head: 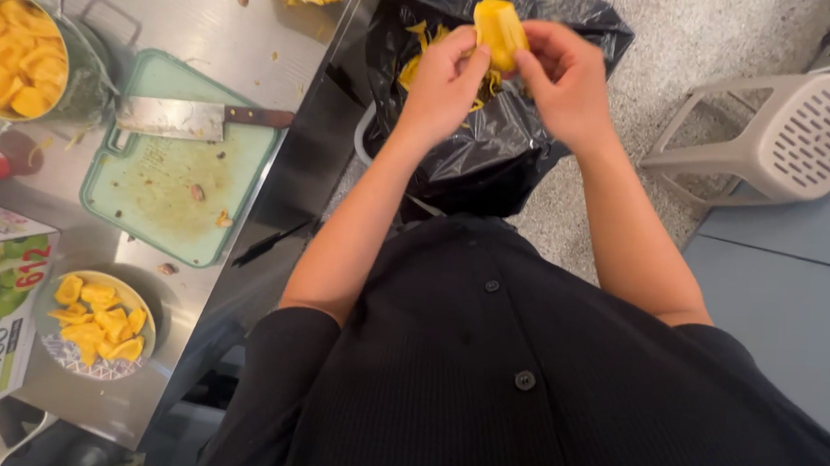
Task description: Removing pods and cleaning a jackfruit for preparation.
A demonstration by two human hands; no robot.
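Head view, left hand, right hand gripping yellow fruit pod

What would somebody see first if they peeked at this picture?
Probably the bright yellow fruit piece at the top middle, pinched between the left hand and the right hand over a black bin bag with yellow scraps inside. Next, the big cleaver lying on the pale green cutting board on the steel counter to the left, near a pot and a bowl of yellow pieces.
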